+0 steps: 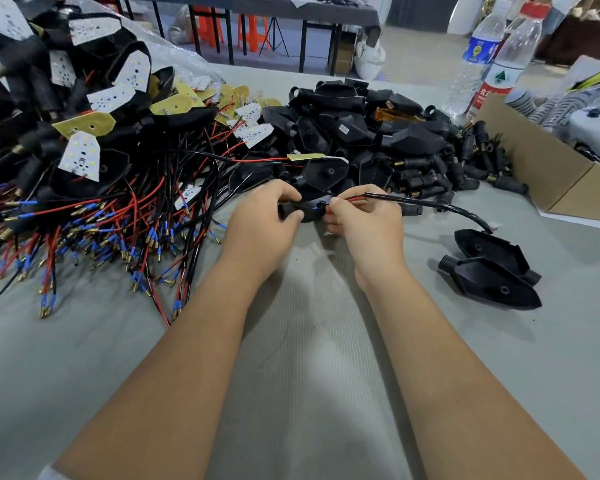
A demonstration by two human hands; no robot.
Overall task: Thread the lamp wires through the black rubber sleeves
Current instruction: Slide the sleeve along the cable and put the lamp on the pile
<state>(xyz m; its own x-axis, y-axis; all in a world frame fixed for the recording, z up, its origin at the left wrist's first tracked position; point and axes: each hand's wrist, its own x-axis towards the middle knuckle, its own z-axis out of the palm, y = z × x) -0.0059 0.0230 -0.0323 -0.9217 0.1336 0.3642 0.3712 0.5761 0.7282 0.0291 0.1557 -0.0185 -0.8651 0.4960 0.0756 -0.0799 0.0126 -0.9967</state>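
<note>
- Left hand (262,216) grips a black rubber sleeve (307,211), its long axis lying left to right, tube end pointing left.
- Right hand (364,216) pinches the red wire (352,199) at the sleeve's right end.
- Black cable (430,205) trails right to a lamp shell (489,247) on the grey table (309,341).

A grey ribbed cloth (309,358) covers the near worktable. Far beyond it stands a dark-legged table draped in grey fabric (326,12), with orange plastic stools (253,32) and a black tripod (273,36) underneath on the pale grey floor (416,46).
</note>
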